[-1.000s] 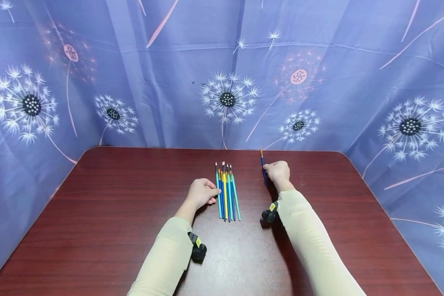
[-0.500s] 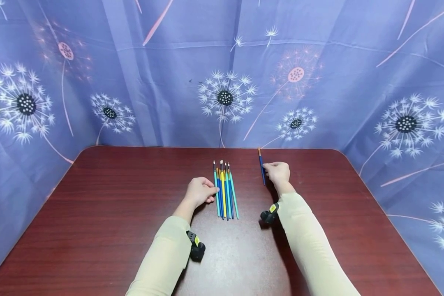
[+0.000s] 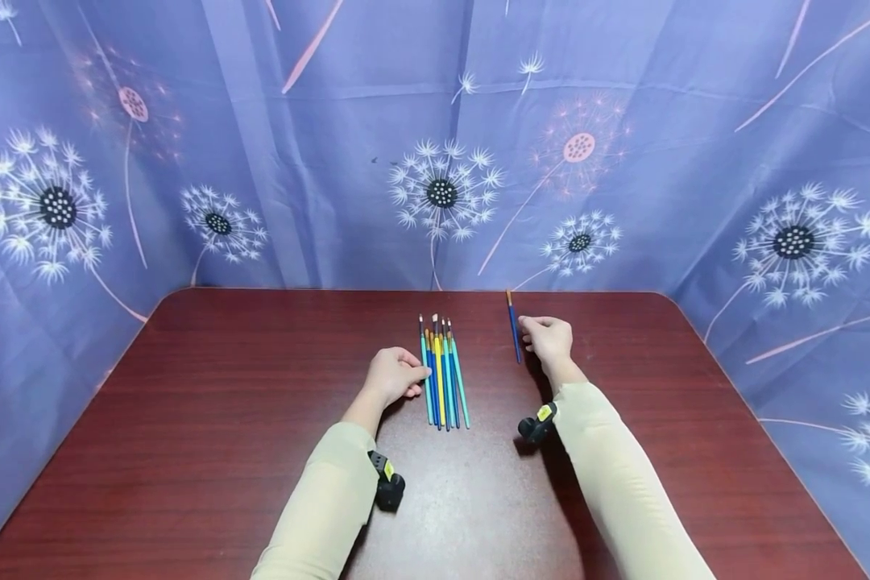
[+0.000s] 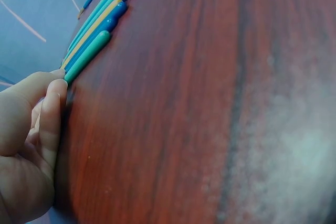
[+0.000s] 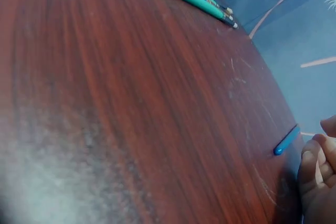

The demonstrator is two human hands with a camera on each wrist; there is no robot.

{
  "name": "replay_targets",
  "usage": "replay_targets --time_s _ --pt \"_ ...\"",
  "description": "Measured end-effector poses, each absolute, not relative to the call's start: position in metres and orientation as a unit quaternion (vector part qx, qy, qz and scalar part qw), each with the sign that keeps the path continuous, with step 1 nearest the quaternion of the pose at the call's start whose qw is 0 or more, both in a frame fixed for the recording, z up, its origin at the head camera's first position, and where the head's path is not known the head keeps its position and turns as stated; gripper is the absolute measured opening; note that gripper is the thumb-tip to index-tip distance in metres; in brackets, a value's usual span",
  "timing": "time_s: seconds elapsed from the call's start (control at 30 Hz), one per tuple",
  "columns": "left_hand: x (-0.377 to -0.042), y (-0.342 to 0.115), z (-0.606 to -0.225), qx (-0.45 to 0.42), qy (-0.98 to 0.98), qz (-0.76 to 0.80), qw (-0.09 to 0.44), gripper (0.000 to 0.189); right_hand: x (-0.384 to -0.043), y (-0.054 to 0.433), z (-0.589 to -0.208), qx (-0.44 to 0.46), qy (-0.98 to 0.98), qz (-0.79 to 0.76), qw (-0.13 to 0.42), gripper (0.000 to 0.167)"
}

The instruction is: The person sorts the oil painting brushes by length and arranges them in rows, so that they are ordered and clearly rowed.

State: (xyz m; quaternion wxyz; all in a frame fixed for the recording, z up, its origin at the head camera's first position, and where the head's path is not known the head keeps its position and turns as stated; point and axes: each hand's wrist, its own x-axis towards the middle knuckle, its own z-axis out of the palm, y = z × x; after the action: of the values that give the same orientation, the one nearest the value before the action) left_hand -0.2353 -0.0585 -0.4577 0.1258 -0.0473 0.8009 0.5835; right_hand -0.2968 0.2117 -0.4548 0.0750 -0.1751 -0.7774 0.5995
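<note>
The blue brush (image 3: 514,329), slim with a tan tip, lies just left of the right hand (image 3: 548,337), its bristles at the table's (image 3: 210,403) far edge. Half a second ago that hand pinched it; now the hand has let go and drawn slightly rightward, fingers loosely bent, while the brush stays put. Farther left, the left hand (image 3: 394,374) still pinches the outermost teal brush (image 3: 428,403) beside blue, teal and yellow brushes (image 3: 441,387).

We find the head view bright, with pale glare on the table (image 3: 471,491) at lower centre; both wrist views look dimmer and softer, glare low at one side.
</note>
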Motion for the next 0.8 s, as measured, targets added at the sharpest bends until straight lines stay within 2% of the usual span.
replay_targets --time_s 0.53,0.8 --pt "-0.235 -0.056 -0.461 -0.047 0.802 0.582 0.127 0.017 -0.282 0.201 -0.447 -0.150 -0.785 0.595 0.087 0.028" --pt "-0.236 -0.058 -0.460 -0.042 0.799 0.586 0.124 0.017 -0.271 0.185 -0.435 -0.117 -0.798 0.588 0.065 0.025"
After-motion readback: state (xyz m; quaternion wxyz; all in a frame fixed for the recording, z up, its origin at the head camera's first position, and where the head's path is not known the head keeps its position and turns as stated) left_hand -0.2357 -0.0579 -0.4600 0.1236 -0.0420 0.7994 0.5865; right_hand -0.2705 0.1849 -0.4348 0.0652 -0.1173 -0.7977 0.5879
